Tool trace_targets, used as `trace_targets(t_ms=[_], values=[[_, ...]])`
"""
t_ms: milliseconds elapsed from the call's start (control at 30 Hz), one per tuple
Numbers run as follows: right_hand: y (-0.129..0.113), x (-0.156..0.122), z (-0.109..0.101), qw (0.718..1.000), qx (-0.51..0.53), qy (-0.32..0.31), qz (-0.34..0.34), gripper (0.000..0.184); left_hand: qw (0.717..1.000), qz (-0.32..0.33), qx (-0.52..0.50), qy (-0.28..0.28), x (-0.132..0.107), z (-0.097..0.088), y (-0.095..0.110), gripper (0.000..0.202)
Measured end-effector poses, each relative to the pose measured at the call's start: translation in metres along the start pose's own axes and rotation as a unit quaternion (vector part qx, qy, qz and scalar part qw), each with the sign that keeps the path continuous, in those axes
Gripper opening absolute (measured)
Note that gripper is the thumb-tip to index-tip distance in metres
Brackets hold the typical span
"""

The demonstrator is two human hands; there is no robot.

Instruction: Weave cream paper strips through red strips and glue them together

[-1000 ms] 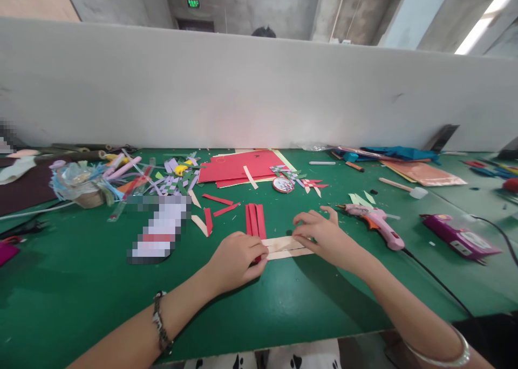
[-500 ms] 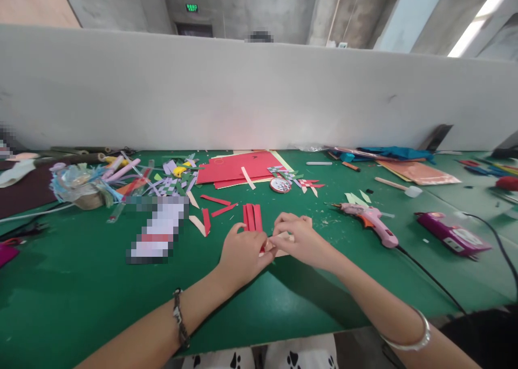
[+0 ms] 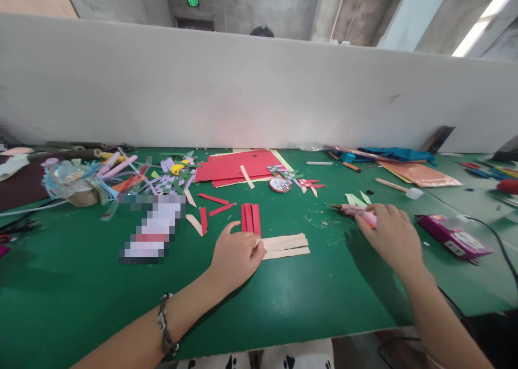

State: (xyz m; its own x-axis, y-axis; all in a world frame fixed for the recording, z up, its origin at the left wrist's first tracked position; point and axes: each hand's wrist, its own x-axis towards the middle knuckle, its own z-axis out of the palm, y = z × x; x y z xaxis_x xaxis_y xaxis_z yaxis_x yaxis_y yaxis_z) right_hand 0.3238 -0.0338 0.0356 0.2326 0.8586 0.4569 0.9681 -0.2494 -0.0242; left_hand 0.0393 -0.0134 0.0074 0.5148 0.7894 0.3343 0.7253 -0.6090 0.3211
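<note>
My left hand (image 3: pixel 237 252) is closed on the woven paper strips at their crossing, which its fingers partly hide. Red paper strips (image 3: pixel 251 218) run away from it toward the back. Cream paper strips (image 3: pixel 285 245) stick out to the right, lying side by side. Over on the right, my right hand (image 3: pixel 390 237) wraps round the pink hot glue gun (image 3: pixel 360 211), covering its handle. The gun's nozzle points left. Loose red strips (image 3: pixel 214 198) and cream pieces (image 3: pixel 195 224) lie beyond my left hand.
Red card sheets (image 3: pixel 234 166) lie at the back beside a round tin (image 3: pixel 279 184). Coloured scraps (image 3: pixel 170 183) and a wrapped bundle (image 3: pixel 79 180) are on the left. A purple device (image 3: pixel 453 238), a cutter (image 3: pixel 351 166) and a white-headed mallet (image 3: pixel 413 193) lie right.
My right hand has left the paper strips and moved right onto the glue gun. The cream strips are now uncovered. My left hand stays at the strips.
</note>
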Motion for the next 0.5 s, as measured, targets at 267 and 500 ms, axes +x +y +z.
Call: trace_targets(t_ms=[267,500], values=[[0.057,0.0,0.034,0.994,-0.042,-0.086,0.043,0.028,0.997,-0.034,-0.058,-0.035,0.0,-0.007,-0.008,0.036],[0.021,-0.011,0.008,0.995,-0.016,-0.054,0.082,0.033,0.996,-0.018,-0.079,-0.037,-0.002,-0.007,-0.014,0.037]])
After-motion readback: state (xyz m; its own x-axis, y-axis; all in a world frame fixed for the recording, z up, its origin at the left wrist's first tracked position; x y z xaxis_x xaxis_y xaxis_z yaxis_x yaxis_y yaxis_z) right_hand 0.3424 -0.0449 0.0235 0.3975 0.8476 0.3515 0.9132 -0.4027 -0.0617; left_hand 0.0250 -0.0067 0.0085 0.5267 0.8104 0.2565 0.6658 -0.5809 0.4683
